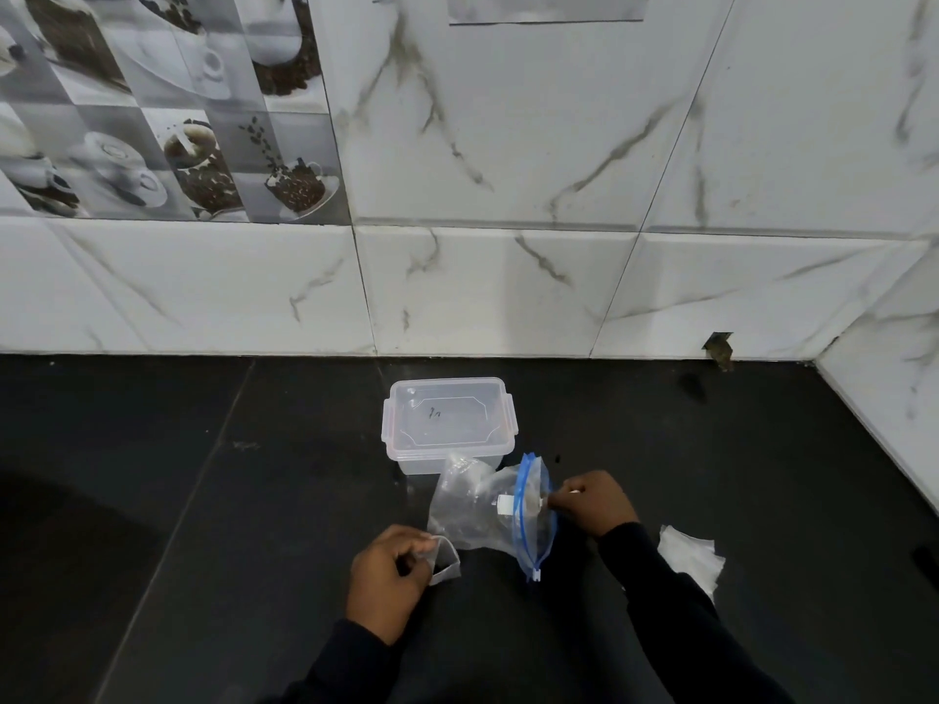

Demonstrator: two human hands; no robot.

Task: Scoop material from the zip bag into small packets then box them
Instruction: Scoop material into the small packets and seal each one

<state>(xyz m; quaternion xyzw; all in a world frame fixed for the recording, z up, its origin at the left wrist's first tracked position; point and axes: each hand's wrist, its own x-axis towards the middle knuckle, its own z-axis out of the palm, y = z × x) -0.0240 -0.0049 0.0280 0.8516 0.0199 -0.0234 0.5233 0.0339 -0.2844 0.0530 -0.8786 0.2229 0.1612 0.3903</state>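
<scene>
Clearly limp, the blue-zippered clear plastic bag [472, 515] sags beside the right hand [594, 503], which pinches perhaps a white scoop [506, 504]; left hand [388, 576] pinches the flimsy small clear packet [447, 564] by its mouth.

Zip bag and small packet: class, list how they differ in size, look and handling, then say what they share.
The zip bag is larger than the small packet. The zip bag has a blue zip strip at its mouth; the small packet shows none. The right hand holds a white tool in the zip bag's mouth, while the left hand pinches the small packet. Both are clear plastic and open.
</scene>
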